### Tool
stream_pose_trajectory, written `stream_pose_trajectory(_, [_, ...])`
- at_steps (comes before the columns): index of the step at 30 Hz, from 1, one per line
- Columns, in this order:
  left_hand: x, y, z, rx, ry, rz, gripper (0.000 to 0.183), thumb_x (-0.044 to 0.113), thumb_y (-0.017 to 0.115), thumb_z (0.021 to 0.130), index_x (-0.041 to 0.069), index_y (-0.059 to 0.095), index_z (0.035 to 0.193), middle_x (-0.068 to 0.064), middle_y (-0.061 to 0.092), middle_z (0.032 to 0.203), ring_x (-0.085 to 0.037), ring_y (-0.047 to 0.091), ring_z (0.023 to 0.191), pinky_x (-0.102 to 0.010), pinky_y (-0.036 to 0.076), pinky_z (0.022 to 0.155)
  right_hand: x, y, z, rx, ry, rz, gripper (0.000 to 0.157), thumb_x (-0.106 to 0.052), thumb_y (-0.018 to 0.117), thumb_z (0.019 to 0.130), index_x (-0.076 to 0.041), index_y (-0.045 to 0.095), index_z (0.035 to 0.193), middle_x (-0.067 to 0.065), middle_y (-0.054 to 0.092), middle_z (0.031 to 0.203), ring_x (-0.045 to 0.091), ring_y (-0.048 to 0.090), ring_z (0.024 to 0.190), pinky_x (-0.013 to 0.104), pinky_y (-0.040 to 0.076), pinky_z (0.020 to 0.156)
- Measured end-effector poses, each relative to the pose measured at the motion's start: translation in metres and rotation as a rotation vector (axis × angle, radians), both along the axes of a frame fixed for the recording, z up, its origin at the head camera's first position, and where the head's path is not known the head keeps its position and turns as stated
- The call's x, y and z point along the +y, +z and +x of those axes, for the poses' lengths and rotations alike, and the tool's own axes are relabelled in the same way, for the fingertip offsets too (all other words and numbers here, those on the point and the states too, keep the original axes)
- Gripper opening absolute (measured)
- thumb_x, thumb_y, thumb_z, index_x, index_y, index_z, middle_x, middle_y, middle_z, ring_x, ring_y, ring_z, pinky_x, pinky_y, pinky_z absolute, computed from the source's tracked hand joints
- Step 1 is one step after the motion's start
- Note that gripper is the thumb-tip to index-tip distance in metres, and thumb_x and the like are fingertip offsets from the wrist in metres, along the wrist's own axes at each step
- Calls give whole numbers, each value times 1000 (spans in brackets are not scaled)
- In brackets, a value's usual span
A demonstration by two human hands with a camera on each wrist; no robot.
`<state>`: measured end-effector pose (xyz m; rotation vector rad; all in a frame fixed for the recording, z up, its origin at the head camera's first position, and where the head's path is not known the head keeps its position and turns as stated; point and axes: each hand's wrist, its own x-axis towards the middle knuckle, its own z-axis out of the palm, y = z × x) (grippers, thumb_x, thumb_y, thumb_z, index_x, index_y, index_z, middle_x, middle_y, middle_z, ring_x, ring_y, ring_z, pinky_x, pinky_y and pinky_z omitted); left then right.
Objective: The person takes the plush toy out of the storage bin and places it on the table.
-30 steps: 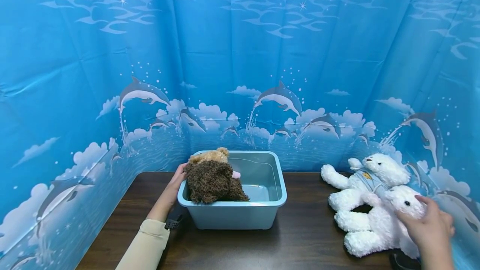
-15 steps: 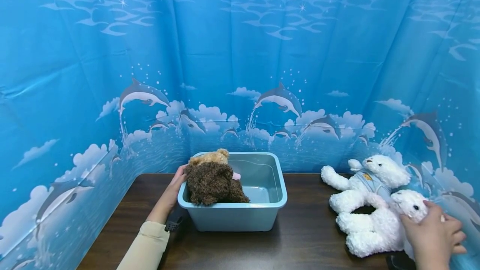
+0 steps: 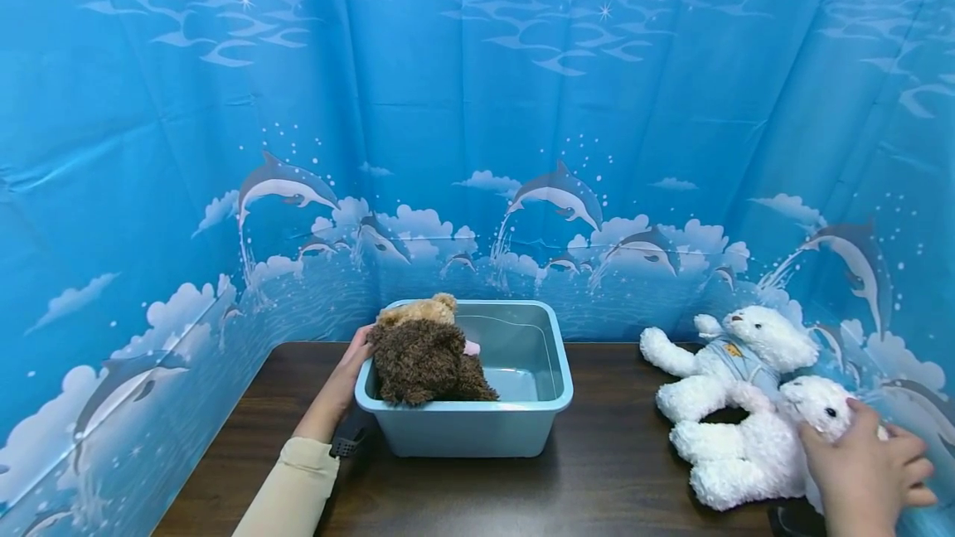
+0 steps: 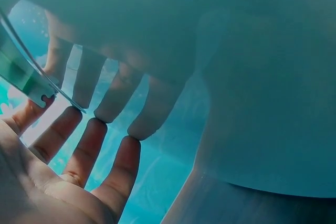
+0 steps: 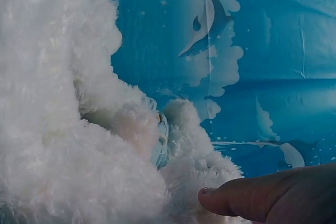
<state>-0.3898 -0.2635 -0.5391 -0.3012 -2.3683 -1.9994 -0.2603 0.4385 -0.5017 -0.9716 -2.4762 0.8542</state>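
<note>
At the left end of a light blue plastic bin (image 3: pixel 462 431), my left hand (image 3: pixel 356 359) lies against the outer wall. In the left wrist view its fingers (image 4: pixel 119 174) are nearly straight, with their tips touching the shiny wall. My right hand (image 3: pixel 865 462) grips the head of a white plush toy (image 3: pixel 753 458) at the right of the table, thumb on the near side. A second white plush, a teddy bear (image 3: pixel 768 338) in a light blue shirt, lies just behind it. Inside the bin are a dark brown plush (image 3: pixel 421 359) and a tan plush (image 3: pixel 421 309).
The dark wooden table (image 3: pixel 597 471) carries the bin near its middle. A blue curtain (image 3: pixel 462 147) printed with dolphins surrounds the table at the back and both sides. A dark band (image 3: pixel 349 442) circles the left wrist.
My right hand has shifted slightly right and down with the white plush toy's head, which has moved away from the teddy bear. My left hand and the bin stay where they were.
</note>
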Motion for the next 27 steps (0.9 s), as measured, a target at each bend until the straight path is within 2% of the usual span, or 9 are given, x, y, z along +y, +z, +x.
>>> stream_pose_trajectory(6, [2, 2, 3, -7, -1, 0, 64, 52, 39, 116, 16, 26, 167, -16, 19, 177, -39, 13, 166, -73, 16, 129, -3, 2, 1, -51, 14, 54, 79, -24, 63, 105, -1, 23, 168, 55, 6, 155, 73, 9, 145, 86, 6, 112])
stream_pose_trajectory(13, [3, 4, 3, -8, -4, 3, 66, 50, 40, 116, 13, 25, 167, -18, 19, 176, -39, 13, 166, -71, 15, 130, -9, 11, 7, -96, 27, 87, 79, -25, 62, 106, 2, 21, 167, 57, 11, 152, 75, 13, 143, 85, 9, 112])
stream_pose_trajectory(16, [4, 4, 2, -3, 2, 6, 65, 50, 40, 116, 13, 25, 167, -18, 20, 176, -39, 13, 165, -70, 15, 130, -19, 26, 10, -85, 46, 88, 76, -27, 63, 107, 5, 26, 164, 56, 12, 155, 73, 14, 145, 84, 9, 113])
stream_pose_trajectory(20, [3, 4, 1, 2, -1, 1, 65, 50, 38, 116, 13, 25, 168, -19, 18, 177, -41, 12, 166, -73, 14, 130, -38, 54, 12, -61, 105, 111, 72, -32, 65, 107, 7, 35, 159, 52, 20, 155, 70, 20, 142, 82, 11, 109])
stream_pose_trajectory(24, [2, 4, 2, 5, -6, 0, 66, 50, 37, 116, 12, 24, 168, -18, 18, 177, -41, 12, 167, -74, 12, 130, -56, 80, 13, -44, 194, 172, 73, -37, 67, 106, 7, 39, 157, 49, 28, 152, 69, 27, 137, 80, 17, 104])
stream_pose_trajectory(27, [2, 3, 1, 2, -5, 7, 66, 49, 37, 116, 11, 24, 168, -18, 18, 178, -41, 12, 167, -73, 13, 130, -66, 94, 15, -13, 300, 207, 76, -46, 64, 107, 6, 41, 158, 48, 32, 150, 67, 32, 134, 80, 25, 100])
